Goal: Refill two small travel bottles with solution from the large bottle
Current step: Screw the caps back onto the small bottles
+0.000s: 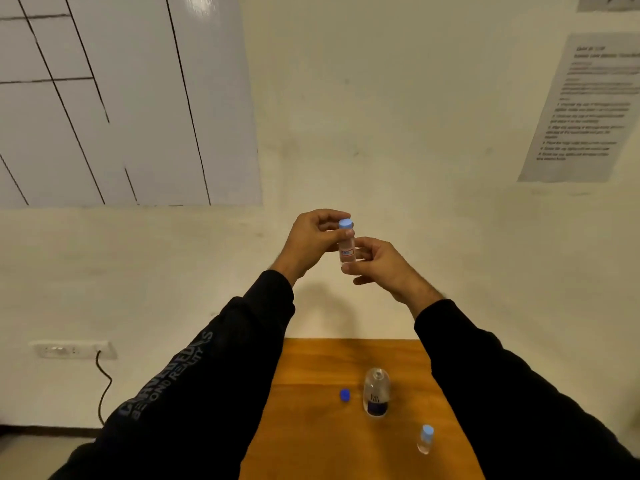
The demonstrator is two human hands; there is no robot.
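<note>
I hold a small clear travel bottle (347, 249) with a light blue cap (345, 223) upright in front of the wall, well above the table. My left hand (313, 239) pinches the bottle at its cap and neck. My right hand (377, 263) holds the bottle's lower body with its fingertips. On the wooden table (311, 438) the large clear bottle (376, 393) stands uncapped, with its dark blue cap (345, 395) lying just to its left. A second small travel bottle (425, 439) with a light blue cap stands to the front right.
The narrow table sits against a cream wall. A printed sheet (585, 109) hangs on the wall at the right, a whiteboard (121, 98) at the upper left. A wall socket (74, 349) with a dangling cable is low on the left.
</note>
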